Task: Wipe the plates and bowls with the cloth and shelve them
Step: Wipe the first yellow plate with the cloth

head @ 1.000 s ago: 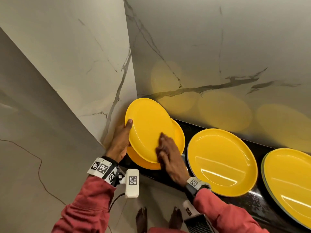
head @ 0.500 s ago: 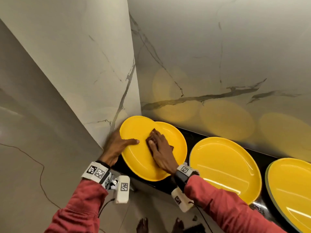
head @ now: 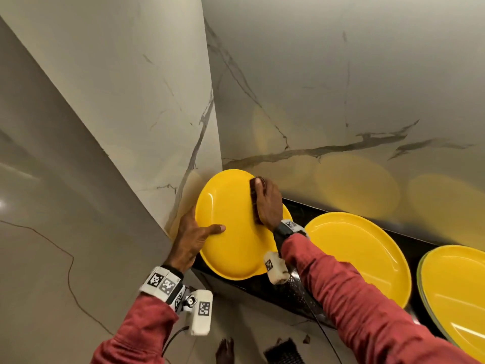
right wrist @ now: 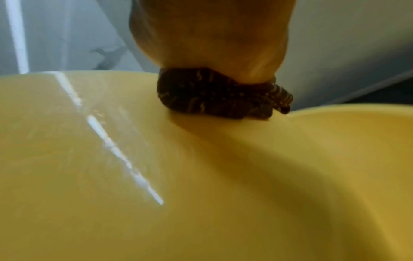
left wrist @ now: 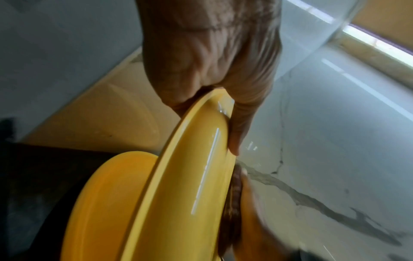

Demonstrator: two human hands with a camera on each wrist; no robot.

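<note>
Cloth now higher up plate, under pressing right hand (left hand gripping rim), black counter, marble walls.

A glossy yellow plate is held tilted up at the far left end of the black shelf, its face toward the viewer, in the corner of the marble walls. A dark, patterned cloth, bunched, presses against the plate's upper right face near the rim. Beneath it lies a second yellow plate. To the right, two more yellow plates rest on the shelf.
</note>
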